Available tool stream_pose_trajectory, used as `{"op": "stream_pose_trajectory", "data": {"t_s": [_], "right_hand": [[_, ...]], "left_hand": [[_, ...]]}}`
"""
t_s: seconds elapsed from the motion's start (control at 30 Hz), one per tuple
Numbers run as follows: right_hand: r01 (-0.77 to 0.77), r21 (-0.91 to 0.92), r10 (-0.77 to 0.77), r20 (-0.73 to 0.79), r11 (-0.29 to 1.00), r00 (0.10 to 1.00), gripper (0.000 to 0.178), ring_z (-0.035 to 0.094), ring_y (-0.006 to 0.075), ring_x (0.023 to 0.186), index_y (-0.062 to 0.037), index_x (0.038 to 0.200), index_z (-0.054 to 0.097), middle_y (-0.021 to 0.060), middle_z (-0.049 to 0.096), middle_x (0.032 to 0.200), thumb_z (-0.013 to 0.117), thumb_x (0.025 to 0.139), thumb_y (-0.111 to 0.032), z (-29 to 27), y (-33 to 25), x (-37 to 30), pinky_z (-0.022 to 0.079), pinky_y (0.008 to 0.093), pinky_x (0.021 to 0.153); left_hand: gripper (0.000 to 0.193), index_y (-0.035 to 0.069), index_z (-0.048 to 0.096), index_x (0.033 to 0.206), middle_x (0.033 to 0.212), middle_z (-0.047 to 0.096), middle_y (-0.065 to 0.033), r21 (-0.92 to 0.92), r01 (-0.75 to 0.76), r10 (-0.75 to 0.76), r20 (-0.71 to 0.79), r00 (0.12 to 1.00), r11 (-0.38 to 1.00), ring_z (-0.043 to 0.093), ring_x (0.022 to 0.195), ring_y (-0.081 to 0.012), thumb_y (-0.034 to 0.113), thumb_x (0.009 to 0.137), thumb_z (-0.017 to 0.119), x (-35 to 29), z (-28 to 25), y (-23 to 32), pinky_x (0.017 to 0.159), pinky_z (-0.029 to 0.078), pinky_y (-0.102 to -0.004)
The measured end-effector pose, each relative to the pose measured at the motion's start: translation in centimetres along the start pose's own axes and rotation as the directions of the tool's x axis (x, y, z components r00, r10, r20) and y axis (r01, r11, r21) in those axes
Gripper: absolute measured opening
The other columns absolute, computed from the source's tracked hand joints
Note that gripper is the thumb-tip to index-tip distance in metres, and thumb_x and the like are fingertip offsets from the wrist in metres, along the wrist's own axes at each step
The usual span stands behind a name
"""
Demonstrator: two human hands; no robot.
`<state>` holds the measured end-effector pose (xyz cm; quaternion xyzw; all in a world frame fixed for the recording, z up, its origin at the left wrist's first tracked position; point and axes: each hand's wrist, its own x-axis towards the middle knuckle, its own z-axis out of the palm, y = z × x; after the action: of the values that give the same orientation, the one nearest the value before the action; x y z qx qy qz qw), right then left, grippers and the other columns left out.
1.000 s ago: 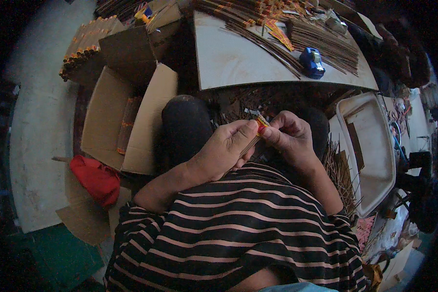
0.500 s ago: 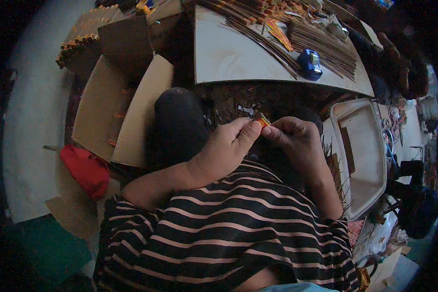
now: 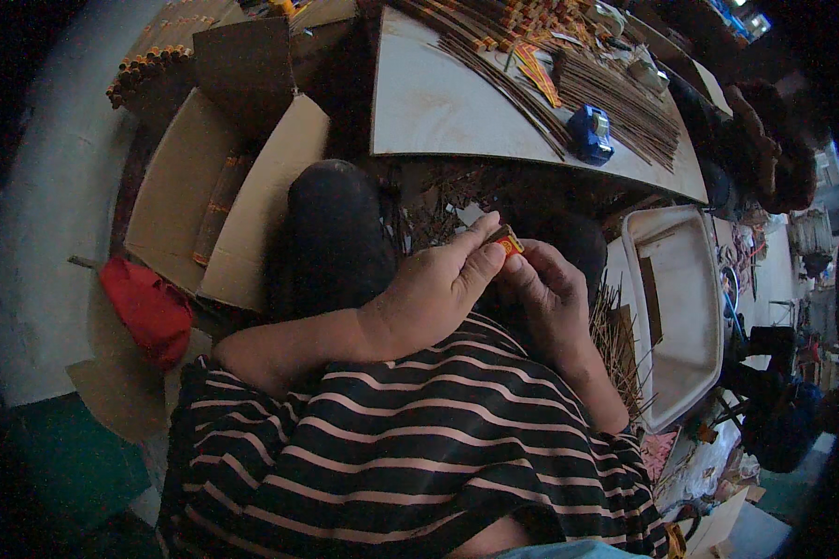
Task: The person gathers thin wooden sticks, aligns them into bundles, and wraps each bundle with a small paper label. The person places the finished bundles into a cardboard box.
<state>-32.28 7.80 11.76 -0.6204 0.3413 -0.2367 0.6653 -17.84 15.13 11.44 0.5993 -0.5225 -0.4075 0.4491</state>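
Above my lap, both hands meet on a small bundle of brown sticks [image 3: 508, 238] with a red and yellow paper band. Its end pokes out between my fingertips; the rest is hidden. My left hand [image 3: 429, 289] grips it from the left, thumb pressed on the band and forefinger stretched along the far side. From the right, my right hand [image 3: 552, 279] pinches it with thumb and bent fingers. On the table ahead lie loose brown sticks [image 3: 620, 116], red and yellow paper strips [image 3: 538, 74] and a blue tape dispenser [image 3: 590, 135].
The white table [image 3: 438, 102] has banded bundles [image 3: 531, 17] at its back. Left of my knee stands an open cardboard box [image 3: 266, 205] holding several bundles [image 3: 219, 205]. A red cloth [image 3: 146, 312] lies nearer. A white tub [image 3: 704, 326] and upright thin sticks [image 3: 615, 326] are at my right.
My right hand has come lower and closer to my left hand. The bundle has turned a little, so more of its end shows. The whole view has shifted slightly.
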Motion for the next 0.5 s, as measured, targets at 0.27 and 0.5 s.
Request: {"op": "stream_pose_trajectory", "data": {"t_s": [0.27,0.5], "right_hand": [[0.234,0.267,-0.267,0.094,0.935,0.959,0.029,0.051,0.0123,0.091,0.0019,0.109,0.048,0.0054,0.054,0.1,0.054,0.086,-0.015,0.2,2.6,0.5,0.04,0.0249,0.082],[0.227,0.292,-0.273,0.127,0.929,0.954,0.027,0.048,0.0116,0.093,0.0003,0.106,0.047,0.0041,0.051,0.099,0.057,0.084,-0.012,-0.6,3.1,0.9,0.038,0.0254,0.085]], "left_hand": [[0.07,0.002,-0.007,0.136,0.076,0.047,-0.0026,-0.161,0.02,-0.005,0.094,0.996,0.987,0.042,0.062,-0.0068,0.033,0.092,0.038,-0.4,-0.4,0.0,0.053,0.039,-0.0199],[0.062,-0.004,0.02,0.127,0.07,0.049,-0.0024,-0.339,0.214,-0.131,0.252,0.959,0.916,0.045,0.057,-0.0059,0.041,0.089,0.043,0.0,-1.1,0.4,0.05,0.039,-0.0184]]}}
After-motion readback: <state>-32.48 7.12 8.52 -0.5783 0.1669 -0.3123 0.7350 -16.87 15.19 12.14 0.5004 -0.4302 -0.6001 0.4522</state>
